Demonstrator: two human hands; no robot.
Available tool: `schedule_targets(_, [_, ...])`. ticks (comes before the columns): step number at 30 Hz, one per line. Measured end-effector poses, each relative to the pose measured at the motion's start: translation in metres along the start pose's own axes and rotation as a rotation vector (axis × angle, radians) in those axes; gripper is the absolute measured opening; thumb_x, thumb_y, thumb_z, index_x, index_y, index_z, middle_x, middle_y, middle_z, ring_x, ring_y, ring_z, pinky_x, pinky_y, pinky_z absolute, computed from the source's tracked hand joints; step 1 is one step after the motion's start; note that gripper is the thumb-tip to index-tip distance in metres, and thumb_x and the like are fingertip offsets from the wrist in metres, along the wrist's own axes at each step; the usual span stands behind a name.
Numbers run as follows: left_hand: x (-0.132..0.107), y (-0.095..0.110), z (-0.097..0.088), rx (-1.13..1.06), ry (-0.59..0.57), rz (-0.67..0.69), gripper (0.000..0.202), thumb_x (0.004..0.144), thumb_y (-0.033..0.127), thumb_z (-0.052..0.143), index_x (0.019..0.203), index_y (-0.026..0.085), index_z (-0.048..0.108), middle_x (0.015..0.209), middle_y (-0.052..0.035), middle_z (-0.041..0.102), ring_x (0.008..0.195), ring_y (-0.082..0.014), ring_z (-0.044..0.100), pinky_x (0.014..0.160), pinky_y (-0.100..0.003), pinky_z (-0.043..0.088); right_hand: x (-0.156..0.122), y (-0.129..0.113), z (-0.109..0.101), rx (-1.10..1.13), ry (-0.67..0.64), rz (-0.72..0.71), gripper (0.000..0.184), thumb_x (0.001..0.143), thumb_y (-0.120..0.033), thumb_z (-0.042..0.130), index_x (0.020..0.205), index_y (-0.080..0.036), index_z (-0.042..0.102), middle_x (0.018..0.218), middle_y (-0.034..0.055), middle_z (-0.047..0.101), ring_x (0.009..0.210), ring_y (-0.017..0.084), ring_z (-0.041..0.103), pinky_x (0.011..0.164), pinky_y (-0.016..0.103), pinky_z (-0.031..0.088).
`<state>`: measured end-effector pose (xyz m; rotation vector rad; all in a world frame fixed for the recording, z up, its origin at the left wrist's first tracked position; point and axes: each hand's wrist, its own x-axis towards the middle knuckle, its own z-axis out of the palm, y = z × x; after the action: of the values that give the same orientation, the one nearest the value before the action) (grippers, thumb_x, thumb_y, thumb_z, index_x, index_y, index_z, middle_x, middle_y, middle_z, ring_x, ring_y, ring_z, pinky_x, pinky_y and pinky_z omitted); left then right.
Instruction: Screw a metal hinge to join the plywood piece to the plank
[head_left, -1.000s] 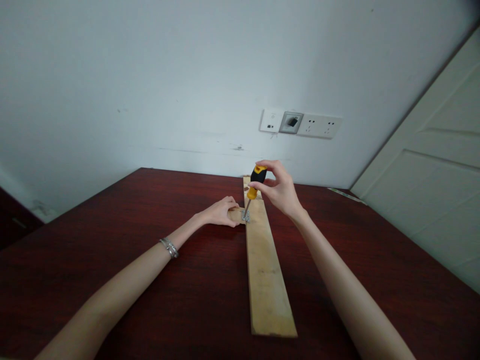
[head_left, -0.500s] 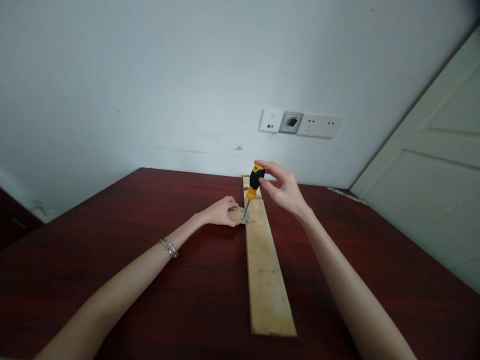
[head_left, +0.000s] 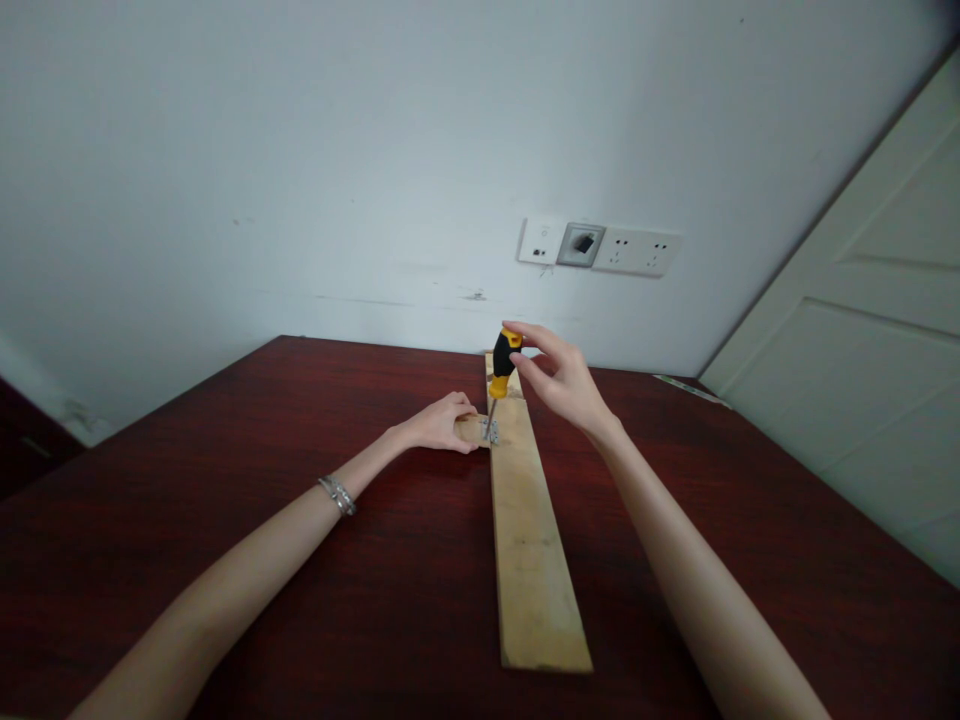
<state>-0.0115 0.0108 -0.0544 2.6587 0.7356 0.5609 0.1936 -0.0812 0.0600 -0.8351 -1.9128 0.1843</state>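
Observation:
A long pale wooden plank (head_left: 529, 540) lies on the dark red table (head_left: 225, 480), running away from me. A small wooden block (head_left: 471, 430) sits against its left side near the far end, joined by a small metal hinge (head_left: 491, 432). My left hand (head_left: 439, 424) rests closed on the block, pressing it down. My right hand (head_left: 559, 378) pinches the black and yellow handle of a screwdriver (head_left: 501, 365) with its fingertips. The screwdriver stands nearly upright with its tip on the hinge.
A white wall with a row of sockets (head_left: 600, 246) stands behind the table. A pale door (head_left: 862, 320) is at the right. A silver bracelet (head_left: 338, 495) is on my left wrist. A thin flat item (head_left: 686, 388) lies at the table's far right edge.
The screwdriver's handle has tipped slightly to the left and my right fingers have shifted their hold on it. My left hand has stayed on the block.

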Motion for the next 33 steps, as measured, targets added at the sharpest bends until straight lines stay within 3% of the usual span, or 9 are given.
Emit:
schedule_targets(9, [-0.0001,-0.0009,0.0011,0.007,0.007,-0.009,0.050,0.061,0.036,0.076,0.105,0.017,0.064,0.103,-0.0064,0.052,0.096,-0.0232,0.053,0.091,-0.038,0.043,0.0007,0.0028,0.0056,-0.041,0.137,0.007,0.036,0.076,-0.036,0.070,0.108,-0.026,0.060,0.109,0.0058,0.058,0.091,0.019,0.057,0.059,0.027,0.055])
schedule_targets(15, [-0.0002,-0.0018,0.0015,-0.010,0.010,0.001,0.050,0.062,0.035,0.076,0.106,0.016,0.064,0.104,-0.0069,0.053,0.095,-0.0221,0.052,0.089,-0.035,0.043,0.0004,-0.0008,0.0006,0.011,0.095,0.021,0.025,0.089,-0.031,0.052,0.112,-0.025,0.060,0.114,0.0057,0.061,0.100,0.019,0.059,0.074,0.032,0.055])
schedule_targets(22, [-0.0001,0.0005,0.0001,-0.008,0.007,-0.007,0.050,0.061,0.036,0.077,0.105,0.016,0.064,0.104,-0.0068,0.052,0.096,-0.0227,0.052,0.090,-0.037,0.042,0.0010,0.0022,0.0049,-0.024,0.174,0.013,0.025,0.080,-0.037,0.066,0.102,-0.025,0.061,0.102,0.0045,0.058,0.091,0.018,0.058,0.064,0.029,0.056])
schedule_targets(28, [-0.0006,0.0002,0.0000,-0.025,0.004,-0.006,0.049,0.062,0.036,0.076,0.106,0.018,0.064,0.104,-0.0060,0.053,0.096,-0.0226,0.052,0.090,-0.038,0.043,0.0007,-0.0032,0.0032,-0.002,0.103,0.002,0.024,0.090,-0.034,0.050,0.111,-0.027,0.060,0.114,0.0055,0.060,0.103,0.019,0.058,0.076,0.034,0.057])
schedule_targets(33, [0.0000,0.0004,0.0003,-0.011,0.006,0.002,0.049,0.061,0.035,0.077,0.104,0.015,0.064,0.102,-0.0070,0.053,0.095,-0.0227,0.052,0.089,-0.037,0.043,0.0018,-0.0005,0.0045,-0.020,0.138,-0.011,0.023,0.085,-0.032,0.059,0.107,-0.025,0.061,0.105,0.0051,0.062,0.093,0.018,0.059,0.070,0.031,0.056])
